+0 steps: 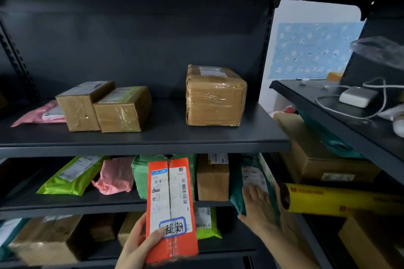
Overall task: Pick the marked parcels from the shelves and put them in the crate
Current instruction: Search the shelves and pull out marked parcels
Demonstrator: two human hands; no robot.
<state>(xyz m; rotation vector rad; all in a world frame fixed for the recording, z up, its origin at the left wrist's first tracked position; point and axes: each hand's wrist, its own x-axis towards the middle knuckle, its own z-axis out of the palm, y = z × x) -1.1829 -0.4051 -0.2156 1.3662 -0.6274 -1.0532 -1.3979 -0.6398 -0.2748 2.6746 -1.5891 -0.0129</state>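
My left hand grips an orange parcel upright in front of the shelves, thumb on its blue-bordered handwritten label. My right hand lies flat with straight fingers against a dark green bag parcel standing at the right end of the middle shelf. On the top shelf sit three taped cardboard boxes and a pink bag. No crate is in view.
The middle shelf holds a lime bag, a pink bag, a green parcel and a brown box. More boxes fill the bottom shelf. A second rack at right carries a charger, boxes and a yellow roll.
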